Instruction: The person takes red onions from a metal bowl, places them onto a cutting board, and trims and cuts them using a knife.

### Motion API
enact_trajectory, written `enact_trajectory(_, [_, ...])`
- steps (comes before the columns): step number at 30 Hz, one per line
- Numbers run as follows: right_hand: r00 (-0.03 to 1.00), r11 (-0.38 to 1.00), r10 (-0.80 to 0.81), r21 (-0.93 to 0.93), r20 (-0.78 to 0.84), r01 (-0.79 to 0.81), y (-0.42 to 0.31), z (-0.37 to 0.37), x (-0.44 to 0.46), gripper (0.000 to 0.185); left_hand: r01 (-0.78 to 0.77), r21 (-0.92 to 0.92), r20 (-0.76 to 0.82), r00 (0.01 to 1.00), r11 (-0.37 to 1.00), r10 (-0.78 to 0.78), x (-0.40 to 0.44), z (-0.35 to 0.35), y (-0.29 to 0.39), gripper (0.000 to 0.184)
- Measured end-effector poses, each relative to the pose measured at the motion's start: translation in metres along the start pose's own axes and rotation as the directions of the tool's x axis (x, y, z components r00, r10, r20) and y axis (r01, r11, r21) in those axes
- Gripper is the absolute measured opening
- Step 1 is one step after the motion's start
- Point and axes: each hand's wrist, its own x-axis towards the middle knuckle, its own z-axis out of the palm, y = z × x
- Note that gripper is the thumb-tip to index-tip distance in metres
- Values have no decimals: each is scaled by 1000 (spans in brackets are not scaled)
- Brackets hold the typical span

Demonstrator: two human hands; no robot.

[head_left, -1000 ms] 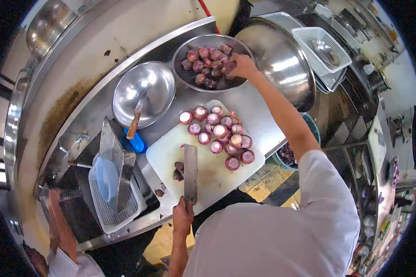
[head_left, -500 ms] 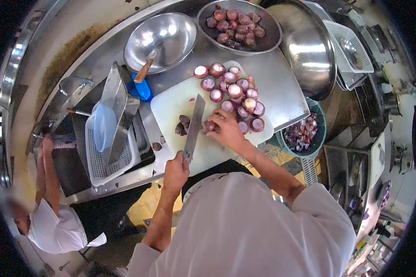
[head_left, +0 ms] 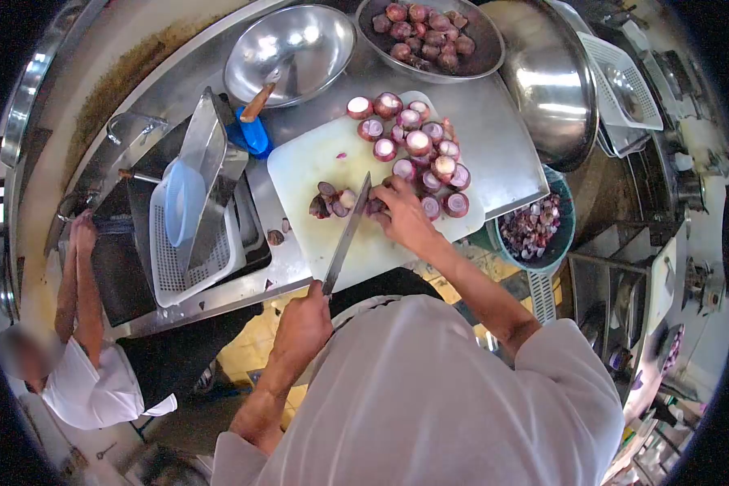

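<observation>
A red onion [head_left: 373, 207] sits at the frame's centre, clamped in the right hand's [head_left: 405, 217] fingers. Just left of it slants a cleaver [head_left: 350, 236], its handle gripped by the left hand's [head_left: 303, 322] fingers. Below is a white cutting board [head_left: 304, 158]; trimmed onions [head_left: 418, 143] cluster at upper centre.

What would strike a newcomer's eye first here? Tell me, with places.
Most likely the cut onions, bunched purple and white on the far right part of the board. Next, the long knife in the left hand, slanting over the board's near part, its blade close beside the right hand. Then the bowl of darker onions beyond the board, at the top of the view.
</observation>
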Motion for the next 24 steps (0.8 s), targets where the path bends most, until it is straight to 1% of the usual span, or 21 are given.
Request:
enact_trajectory(3, [1000,1000,-10,-9,-3,10,3,5,-3,49,-30,15,-4,1000,999,30,14,17,-1,24])
enact_trajectory(5, [1000,1000,-10,28,1,10,2,5,-3,49,47,40,29,998,998,-49,36,39,-3,27])
enact_trajectory(7, [1000,998,-10,65,1,9,-1,4,-6,50,32,46,-8,999,998,-31,57,74,-17,28])
enact_trajectory(8, [1000,999,-30,42,0,30,-3,2,-8,50,12,52,-44,999,999,-10,63,78,-16,29])
enact_trajectory(10, [999,999,-50,10,-4,50,2,-1,-12,51,-2,27,-39,999,1000,3,65,77,-24,30])
enact_trajectory(12, [1000,992,21,-124,-18,-23,9,3,-14,51,-9,5,-33,999,1000,9,62,71,-33,32])
enact_trajectory(13, [1000,992,22,-124,-22,-25,12,5,-15,51,-34,-2,-72,997,999,34,57,69,-40,30])
enact_trajectory(14, [998,983,59,-175,20,-54,11,4,-16,51,-61,-9,-109,992,998,59,54,64,-42,29])
enact_trajectory(15, [994,971,98,-226,58,-83,11,3,-16,51,-67,-6,-106,992,998,66,53,60,-43,29])
enact_trajectory(16, [993,970,103,-226,52,-89,9,3,-16,51,0,-50,-69,998,999,-3,51,54,-44,27])
enact_trajectory(17, [999,989,44,-138,-4,-44,7,3,-17,53,69,-91,-30,997,993,-72,50,50,-43,26])
enact_trajectory(18, [998,999,-11,-51,-63,8,5,3,-17,54,155,-178,0,987,972,-158,50,51,-45,21])
enact_trajectory(19, [998,999,-8,-50,-61,5,3,1,-15,54,157,-178,3,987,972,-159,51,52,-47,21])
enact_trajectory(20, [996,993,-6,120,-84,16,3,0,-11,54,124,-181,-17,991,976,-129,51,53,-48,21])
enact_trajectory(21, [994,958,-1,286,-106,32,4,-1,-8,55,91,-184,-37,994,979,-99,51,54,-49,21])
enact_trajectory(22, [994,957,2,287,-106,29,9,2,-8,55,91,-183,-35,994,979,-99,50,55,-49,21])
enact_trajectory(24, [996,974,-36,220,-81,53,15,7,-7,51,107,-212,-10,994,971,-111,50,48,-41,21])
